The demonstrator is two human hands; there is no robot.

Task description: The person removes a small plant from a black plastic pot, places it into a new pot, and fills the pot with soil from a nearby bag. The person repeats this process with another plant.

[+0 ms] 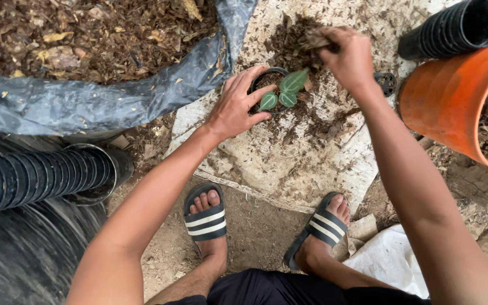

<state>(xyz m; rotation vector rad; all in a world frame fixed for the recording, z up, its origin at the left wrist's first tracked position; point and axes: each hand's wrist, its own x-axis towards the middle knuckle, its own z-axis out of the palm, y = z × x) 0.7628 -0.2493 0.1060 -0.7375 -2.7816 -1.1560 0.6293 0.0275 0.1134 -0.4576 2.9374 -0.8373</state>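
The left hand [234, 107] cups the side of a small black pot [268, 85] with a green seedling [284, 90], standing upright near the top edge of the white sack [289, 158]. The right hand [348, 56], clenched on potting mix [314, 39], hovers just right of the pot.

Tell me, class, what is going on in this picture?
A person crouches over a white sack on the ground. The left hand steadies a small black pot holding a seedling with green leaves. The right hand grips a clump of bark mix above the pot. An orange pot and stacks of black pots sit nearby.
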